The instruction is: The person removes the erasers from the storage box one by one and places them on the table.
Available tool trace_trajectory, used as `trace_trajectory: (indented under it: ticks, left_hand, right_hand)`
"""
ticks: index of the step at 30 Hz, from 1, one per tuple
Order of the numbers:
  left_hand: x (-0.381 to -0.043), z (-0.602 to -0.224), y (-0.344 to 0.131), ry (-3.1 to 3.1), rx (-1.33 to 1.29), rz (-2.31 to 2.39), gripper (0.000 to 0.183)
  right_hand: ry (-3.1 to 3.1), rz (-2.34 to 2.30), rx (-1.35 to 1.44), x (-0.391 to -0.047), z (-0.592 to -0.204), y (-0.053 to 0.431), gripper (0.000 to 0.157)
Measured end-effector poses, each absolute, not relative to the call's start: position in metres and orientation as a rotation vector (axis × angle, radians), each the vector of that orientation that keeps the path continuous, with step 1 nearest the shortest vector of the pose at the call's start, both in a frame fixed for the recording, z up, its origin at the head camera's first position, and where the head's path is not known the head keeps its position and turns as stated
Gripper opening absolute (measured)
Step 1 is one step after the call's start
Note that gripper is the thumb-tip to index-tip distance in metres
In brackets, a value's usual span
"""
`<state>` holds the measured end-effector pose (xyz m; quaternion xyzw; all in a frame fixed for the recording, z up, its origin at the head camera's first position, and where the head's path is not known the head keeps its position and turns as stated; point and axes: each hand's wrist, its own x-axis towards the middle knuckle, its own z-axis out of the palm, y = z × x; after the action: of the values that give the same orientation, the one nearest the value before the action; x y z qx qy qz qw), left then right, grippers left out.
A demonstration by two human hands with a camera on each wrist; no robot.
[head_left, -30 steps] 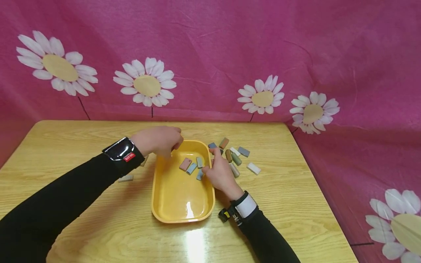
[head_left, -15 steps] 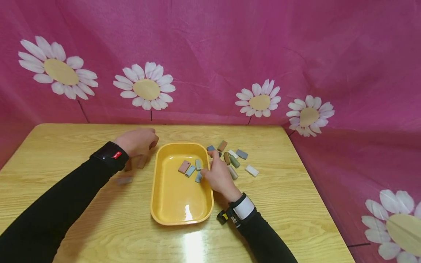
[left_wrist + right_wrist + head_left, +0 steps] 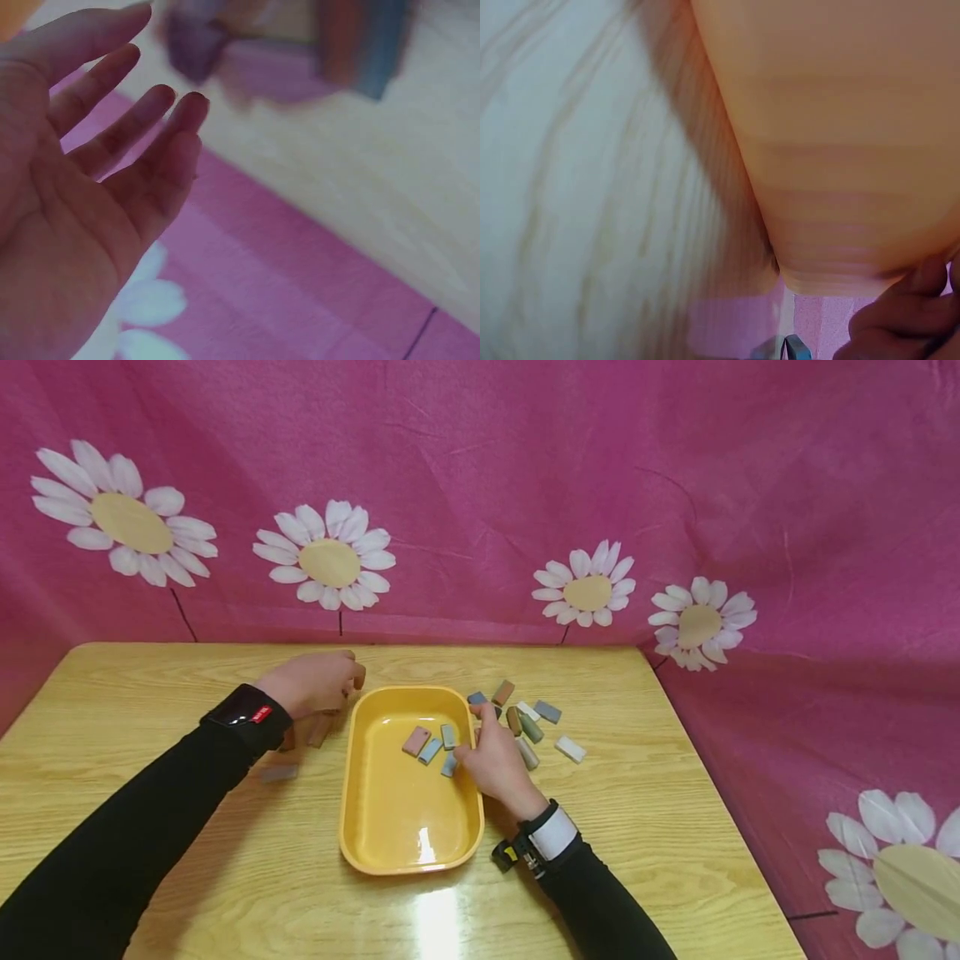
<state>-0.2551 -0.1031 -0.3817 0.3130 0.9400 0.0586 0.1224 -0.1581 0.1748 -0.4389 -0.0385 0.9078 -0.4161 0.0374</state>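
Note:
A yellow plastic tray (image 3: 411,852) lies on the table, with several small pink and blue-grey blocks (image 3: 417,741) inside. My right hand (image 3: 497,758) grips its right rim, thumb inside; the right wrist view shows the tray's outer wall (image 3: 840,150) close up. Left of the tray, my left hand (image 3: 311,682) hovers above brown blocks (image 3: 321,729) that it partly hides. In the left wrist view the fingers of this hand (image 3: 82,180) are loosely bent and hold nothing. Blurred coloured blocks (image 3: 277,67) lie beyond the fingertips.
A pale grey block (image 3: 279,773) lies under the left forearm. Right of the tray are several loose blocks, among them a green one (image 3: 531,728) and a white one (image 3: 571,749). A pink flowered cloth (image 3: 465,510) hangs behind the wooden table (image 3: 622,860).
My left hand has moved left from the tray's far left corner to above the blocks beside it, and has stayed nearly still since. The right hand keeps its hold on the rim.

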Motion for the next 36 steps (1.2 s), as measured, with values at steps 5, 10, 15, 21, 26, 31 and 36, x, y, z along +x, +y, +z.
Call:
trace_trajectory:
  ticks: [5,10,15,21,26,31,36]
  left_hand:
    - [-0.245,-0.364,-0.077,2.799,1.121,0.190,0.023]
    - [-0.227,-0.359,-0.046,2.777,1.327,0.152,0.021]
    - [-0.215,-0.362,-0.023,2.664,1.243,0.081,0.029]
    - [-0.210,-0.376,-0.011,2.549,1.178,0.075,0.029]
    - [-0.207,-0.390,-0.007,2.530,1.269,0.095,0.027]
    - [-0.206,-0.400,-0.005,2.598,1.299,0.040,0.026]
    - [-0.208,-0.403,-0.006,2.620,1.338,0.028,0.021]
  right_hand:
    - [2.782,-1.275,-0.107,-0.158,-0.439,0.174,0.063]
    - [2.763,-1.272,-0.105,-0.160,-0.439,0.173,0.063]
    - [2.747,-1.281,-0.082,-0.161,-0.439,0.172,0.063]
    - [2.747,-1.280,-0.060,-0.158,-0.439,0.174,0.065]
    - [2.764,-1.266,-0.065,-0.156,-0.440,0.175,0.065]
    - [2.770,-1.272,-0.092,-0.158,-0.440,0.174,0.066]
    - [2.783,-1.265,-0.097,-0.159,-0.440,0.174,0.067]
